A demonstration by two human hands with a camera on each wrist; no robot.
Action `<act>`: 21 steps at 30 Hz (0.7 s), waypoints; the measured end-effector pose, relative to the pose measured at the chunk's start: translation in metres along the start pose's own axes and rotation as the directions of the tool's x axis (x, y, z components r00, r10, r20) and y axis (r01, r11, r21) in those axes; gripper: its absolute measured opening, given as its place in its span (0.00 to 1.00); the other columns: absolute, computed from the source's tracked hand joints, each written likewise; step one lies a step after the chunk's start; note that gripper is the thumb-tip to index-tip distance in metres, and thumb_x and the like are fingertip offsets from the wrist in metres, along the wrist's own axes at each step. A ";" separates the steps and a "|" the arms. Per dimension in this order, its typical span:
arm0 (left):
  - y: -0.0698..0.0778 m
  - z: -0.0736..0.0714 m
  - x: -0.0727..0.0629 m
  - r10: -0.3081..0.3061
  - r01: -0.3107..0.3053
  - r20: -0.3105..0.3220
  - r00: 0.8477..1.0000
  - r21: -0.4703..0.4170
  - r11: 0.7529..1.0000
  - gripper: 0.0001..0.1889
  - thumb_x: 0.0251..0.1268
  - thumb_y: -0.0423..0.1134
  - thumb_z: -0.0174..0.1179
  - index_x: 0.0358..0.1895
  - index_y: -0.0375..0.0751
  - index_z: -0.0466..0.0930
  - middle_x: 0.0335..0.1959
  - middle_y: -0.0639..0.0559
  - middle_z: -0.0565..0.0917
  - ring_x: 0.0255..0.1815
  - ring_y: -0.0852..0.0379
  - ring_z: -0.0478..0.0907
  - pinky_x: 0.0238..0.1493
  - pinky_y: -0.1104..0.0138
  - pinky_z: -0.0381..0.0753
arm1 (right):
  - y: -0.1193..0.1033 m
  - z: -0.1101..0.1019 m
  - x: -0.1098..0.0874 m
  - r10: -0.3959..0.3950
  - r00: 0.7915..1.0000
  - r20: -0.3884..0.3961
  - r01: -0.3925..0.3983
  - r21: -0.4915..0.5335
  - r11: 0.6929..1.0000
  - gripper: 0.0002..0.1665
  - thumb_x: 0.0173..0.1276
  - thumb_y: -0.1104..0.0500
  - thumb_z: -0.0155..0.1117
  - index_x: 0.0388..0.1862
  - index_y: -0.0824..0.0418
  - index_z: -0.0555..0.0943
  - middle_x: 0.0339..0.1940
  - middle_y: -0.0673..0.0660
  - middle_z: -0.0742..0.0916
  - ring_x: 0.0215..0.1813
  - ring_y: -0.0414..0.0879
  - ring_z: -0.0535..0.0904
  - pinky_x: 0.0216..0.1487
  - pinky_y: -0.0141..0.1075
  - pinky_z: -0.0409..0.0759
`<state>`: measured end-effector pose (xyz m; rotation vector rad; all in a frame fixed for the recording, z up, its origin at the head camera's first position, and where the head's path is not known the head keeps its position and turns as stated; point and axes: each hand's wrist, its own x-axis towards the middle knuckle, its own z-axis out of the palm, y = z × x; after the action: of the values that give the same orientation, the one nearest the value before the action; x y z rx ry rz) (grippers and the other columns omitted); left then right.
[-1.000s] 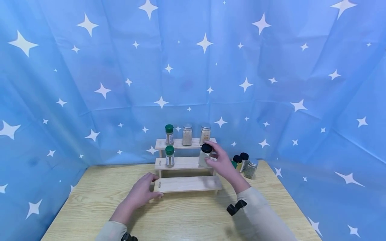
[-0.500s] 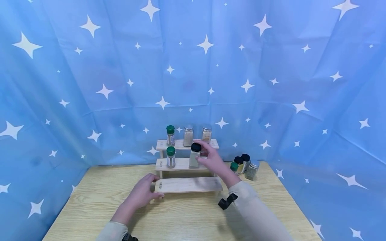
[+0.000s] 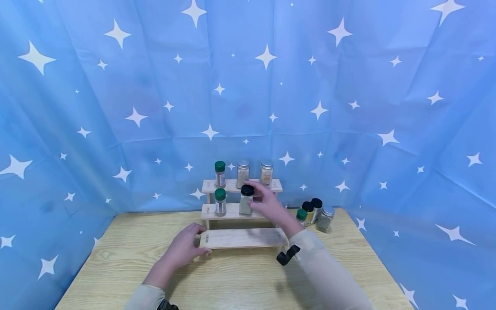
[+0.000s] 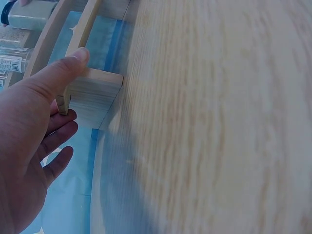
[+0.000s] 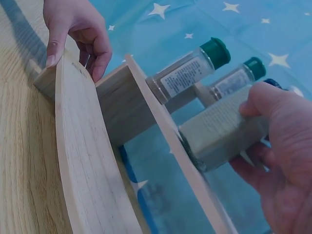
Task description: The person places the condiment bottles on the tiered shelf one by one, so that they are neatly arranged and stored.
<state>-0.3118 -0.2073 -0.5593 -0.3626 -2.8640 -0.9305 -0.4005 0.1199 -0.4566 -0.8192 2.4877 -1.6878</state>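
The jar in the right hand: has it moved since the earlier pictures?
Yes. In the head view, the held jar has moved left along the middle shelf, from near its right end toward the green-lidded jar there.

Head view bright; wrist views dimmer; soft shadows on table (image 3: 228, 282).

The left hand (image 4: 22, 131) grips the end of a board on a wooden rack (image 4: 95, 92), its thumb along one side and fingertips at the other. In the upper left corner, a jar with a dark lid (image 4: 33, 14) appears beside clear jars (image 4: 14, 59), partly cut off. Blue cloth (image 4: 68, 195) shows past the fingers. The wood-grained table (image 4: 209, 122) fills the right, a shadow crossing its lower part.
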 end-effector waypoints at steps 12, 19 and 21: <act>0.002 -0.002 0.001 0.014 -0.014 -0.006 1.000 0.003 1.000 0.38 0.56 0.51 0.87 0.67 0.39 0.82 0.60 0.50 0.85 0.64 0.43 0.83 0.69 0.45 0.84 | 0.007 0.001 0.006 -0.003 0.998 0.062 0.002 0.017 1.000 0.43 0.78 0.66 0.71 0.84 0.36 0.73 0.82 0.57 0.76 0.76 0.61 0.79 0.67 0.52 0.87; 0.003 -0.002 -0.001 0.021 -0.021 -0.005 1.000 -0.003 1.000 0.38 0.57 0.50 0.87 0.67 0.39 0.83 0.61 0.50 0.85 0.64 0.44 0.84 0.69 0.45 0.84 | 0.008 0.001 0.005 -0.008 0.998 0.064 0.007 0.003 1.000 0.44 0.78 0.65 0.71 0.85 0.34 0.72 0.83 0.55 0.75 0.79 0.60 0.76 0.77 0.58 0.79; 0.004 -0.002 -0.001 0.022 -0.022 -0.006 1.000 -0.004 1.000 0.38 0.56 0.50 0.87 0.67 0.39 0.83 0.61 0.50 0.85 0.64 0.43 0.84 0.69 0.44 0.84 | 0.008 0.001 0.005 -0.013 0.998 0.064 0.013 0.002 1.000 0.44 0.77 0.66 0.71 0.85 0.34 0.72 0.84 0.54 0.75 0.80 0.60 0.75 0.78 0.58 0.77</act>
<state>-0.3098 -0.2057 -0.5562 -0.3909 -2.8471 -0.9327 -0.4074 0.1188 -0.4631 -0.8767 2.4449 -1.6398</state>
